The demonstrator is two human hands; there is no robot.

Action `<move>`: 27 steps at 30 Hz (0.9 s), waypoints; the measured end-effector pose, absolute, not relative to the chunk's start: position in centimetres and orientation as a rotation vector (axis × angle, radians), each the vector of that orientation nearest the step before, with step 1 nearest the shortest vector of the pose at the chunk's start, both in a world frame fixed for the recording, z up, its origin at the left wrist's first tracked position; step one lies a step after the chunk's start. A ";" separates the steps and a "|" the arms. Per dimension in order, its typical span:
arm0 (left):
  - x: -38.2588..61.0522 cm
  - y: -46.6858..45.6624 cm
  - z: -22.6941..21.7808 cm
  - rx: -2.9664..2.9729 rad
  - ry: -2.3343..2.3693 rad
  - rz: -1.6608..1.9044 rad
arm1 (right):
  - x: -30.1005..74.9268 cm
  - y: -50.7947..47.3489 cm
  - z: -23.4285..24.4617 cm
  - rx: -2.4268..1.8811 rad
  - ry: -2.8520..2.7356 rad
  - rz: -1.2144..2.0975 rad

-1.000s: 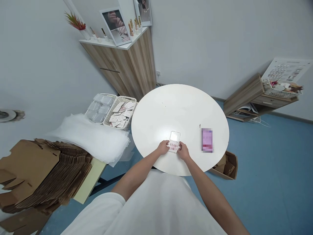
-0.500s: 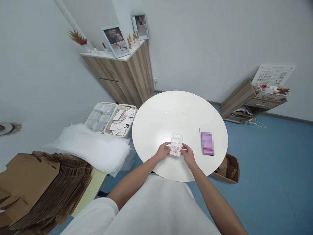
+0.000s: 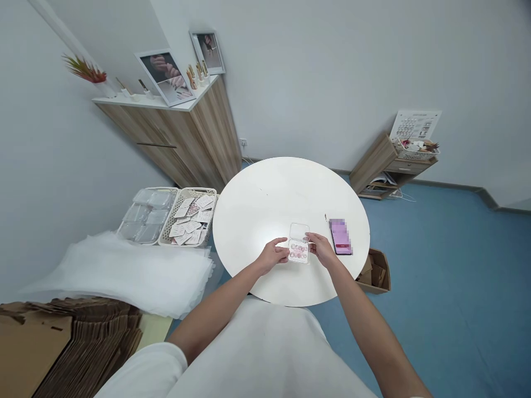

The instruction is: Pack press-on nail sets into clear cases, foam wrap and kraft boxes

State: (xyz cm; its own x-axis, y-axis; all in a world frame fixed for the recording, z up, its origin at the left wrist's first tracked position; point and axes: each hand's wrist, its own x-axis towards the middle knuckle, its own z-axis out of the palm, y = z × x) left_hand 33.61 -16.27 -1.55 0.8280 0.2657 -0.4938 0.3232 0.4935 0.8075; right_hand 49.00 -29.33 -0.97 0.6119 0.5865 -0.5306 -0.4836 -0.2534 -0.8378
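A small clear plastic case with its lid raised lies on the round white table. Inside it sit two rows of pink press-on nails. At the case's left edge, my left hand grips the side with thumb and fingers, the index finger reaching out above. My right hand has its fingertips on the right side, at the corner where lid and base meet. To the right of that hand a phone with a pink, blurred screen lies on the tabletop.
Left of the table stand a white basket of cards and a basket of clear boxes. Nearer are white foam sheets and stacked brown cardboard. A cardboard box sits on the floor at right.
My right hand has moved up along the case's right side to the lid hinge. My left hand's index finger has lifted off the case. The view has turned slightly right.
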 end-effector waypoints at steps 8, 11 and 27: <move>34.0 -16.5 -1.3 0.967 0.606 -0.036 | 49.4 -29.3 -0.1 -1.485 -0.176 0.933; 34.1 -16.4 -1.5 0.946 0.607 -0.032 | 49.3 -29.4 0.2 -1.426 -0.216 0.927; 34.6 -16.8 -1.7 0.860 0.675 0.110 | 47.8 -30.0 0.6 -1.272 -0.195 1.087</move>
State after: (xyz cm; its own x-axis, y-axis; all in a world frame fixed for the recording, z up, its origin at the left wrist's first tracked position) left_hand 34.57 -16.84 -1.70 0.7887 0.3516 -0.5043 0.1727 0.6606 0.7306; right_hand 47.81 -29.99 0.58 0.5214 0.7386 -0.4272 -0.5436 -0.0984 -0.8335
